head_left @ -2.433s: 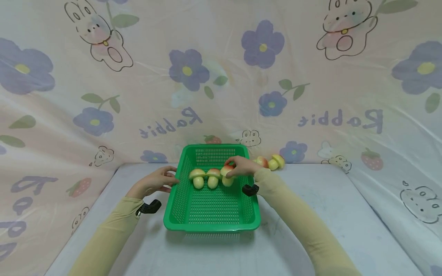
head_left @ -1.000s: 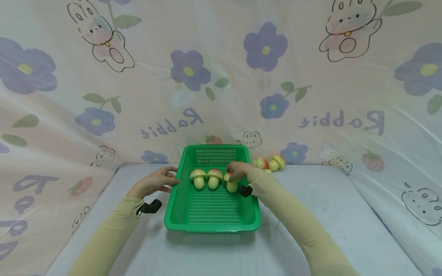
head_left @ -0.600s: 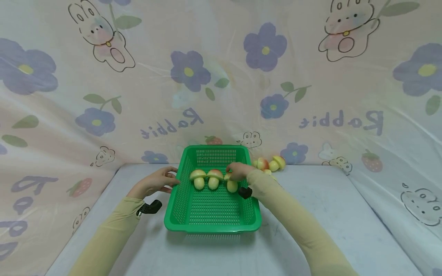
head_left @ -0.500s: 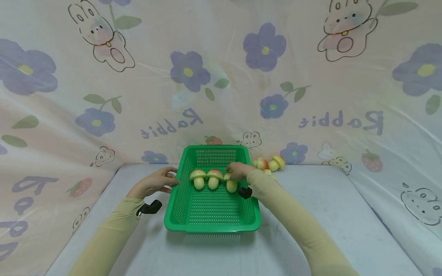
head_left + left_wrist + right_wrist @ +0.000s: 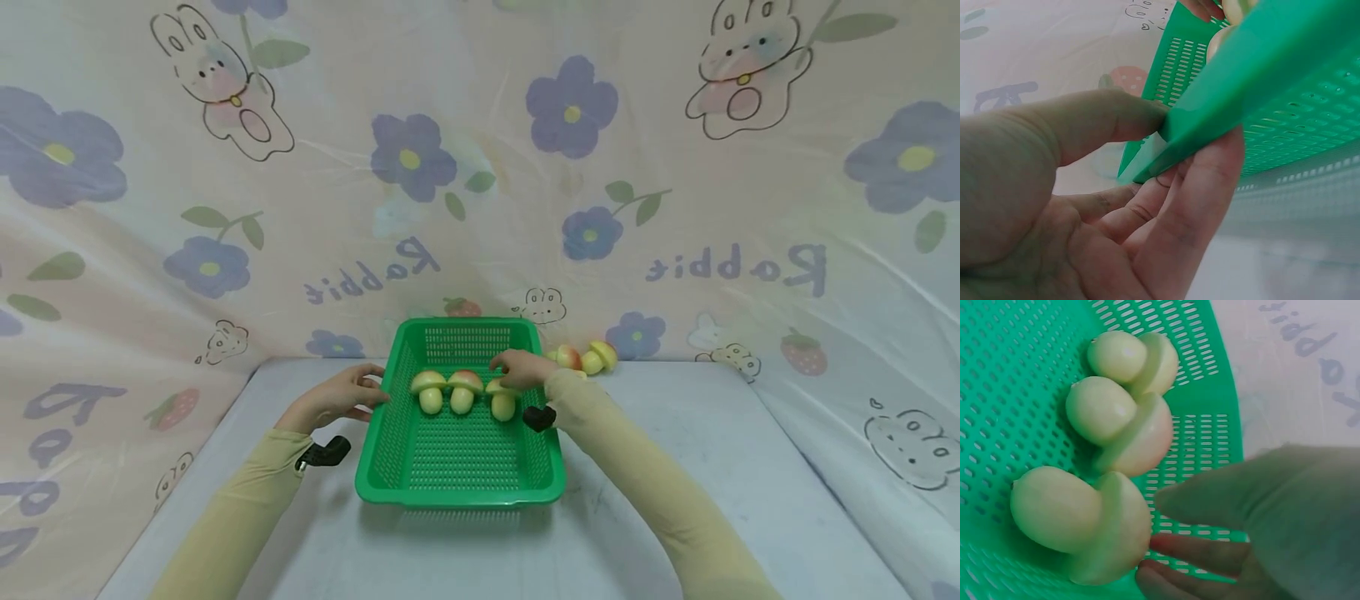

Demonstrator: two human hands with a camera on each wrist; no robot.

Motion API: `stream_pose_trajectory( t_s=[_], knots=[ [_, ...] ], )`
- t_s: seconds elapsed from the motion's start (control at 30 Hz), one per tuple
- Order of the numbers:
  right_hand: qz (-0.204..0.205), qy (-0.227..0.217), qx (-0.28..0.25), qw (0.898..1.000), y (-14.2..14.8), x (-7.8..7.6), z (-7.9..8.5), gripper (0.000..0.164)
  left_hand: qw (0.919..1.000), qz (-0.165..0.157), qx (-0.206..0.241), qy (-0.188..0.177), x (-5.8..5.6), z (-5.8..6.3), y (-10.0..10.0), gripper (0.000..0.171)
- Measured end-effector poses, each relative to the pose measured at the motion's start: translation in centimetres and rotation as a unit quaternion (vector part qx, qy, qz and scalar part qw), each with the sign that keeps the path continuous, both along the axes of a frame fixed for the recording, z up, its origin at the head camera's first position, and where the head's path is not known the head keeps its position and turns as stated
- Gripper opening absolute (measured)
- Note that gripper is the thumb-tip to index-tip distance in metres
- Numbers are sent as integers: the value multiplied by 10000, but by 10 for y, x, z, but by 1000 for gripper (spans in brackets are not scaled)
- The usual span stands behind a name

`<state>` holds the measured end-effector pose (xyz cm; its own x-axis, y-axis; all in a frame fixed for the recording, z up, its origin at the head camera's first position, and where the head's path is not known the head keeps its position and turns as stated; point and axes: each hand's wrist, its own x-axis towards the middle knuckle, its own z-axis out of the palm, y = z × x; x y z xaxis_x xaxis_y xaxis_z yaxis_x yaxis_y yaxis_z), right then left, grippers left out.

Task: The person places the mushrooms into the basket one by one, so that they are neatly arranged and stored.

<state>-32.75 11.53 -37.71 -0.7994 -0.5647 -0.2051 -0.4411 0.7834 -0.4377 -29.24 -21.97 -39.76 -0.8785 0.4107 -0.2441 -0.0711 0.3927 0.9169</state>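
A green perforated plastic basket (image 5: pixel 461 498) stands on the table. Its left rim (image 5: pixel 1229 87) is pinched between the thumb and fingers of my left hand (image 5: pixel 333 398). Three toy mushrooms lie in a row inside, stems toward me: a left one (image 5: pixel 430 392), a middle one (image 5: pixel 463 393) and a right one (image 5: pixel 502 406). My right hand (image 5: pixel 525 370) is over the basket's right side. In the right wrist view its loosely bent fingers (image 5: pixel 1200 553) are beside the cap of the nearest mushroom (image 5: pixel 1060 509), holding nothing; one fingertip may touch it.
Several more toy mushrooms (image 5: pixel 597 357) lie on the white table (image 5: pixel 712 467) behind the basket's right side, partly hidden by my right arm. A printed cloth (image 5: pixel 480 208) with rabbits and flowers hangs behind the table.
The right mushroom has been set down at the right of the row, slightly nearer me. My right hand has let go of it and drawn back a little. My left hand stays at the rim.
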Motion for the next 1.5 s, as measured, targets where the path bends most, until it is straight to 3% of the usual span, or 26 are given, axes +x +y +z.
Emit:
stream_pose_trajectory(
  t_s=[0.4, 0.7, 0.97, 1.13, 1.5],
  knots=[
    [207, -379, -1206, 9918, 19, 7, 11, 41, 10000, 61, -23, -46, 0, -1, -1, 56],
    [-135, -954, -2458, 9645, 35, 9, 14, 40, 10000, 64, -3, -47, 0, 1, -1, 56],
    [-399, -684, -3217, 9435, 58, 11, 13, 39, 10000, 69, -19, -44, -1, 0, 0, 55],
    [-583, -584, -3436, 9355, 74, 13, 10, 43, 10000, 11, -41, -6, -1, 0, -1, 58],
    [-1054, -412, -3319, 9365, 100, 16, 6, 48, 10000, -9, -18, 2, 0, 0, -1, 57]
  ],
)
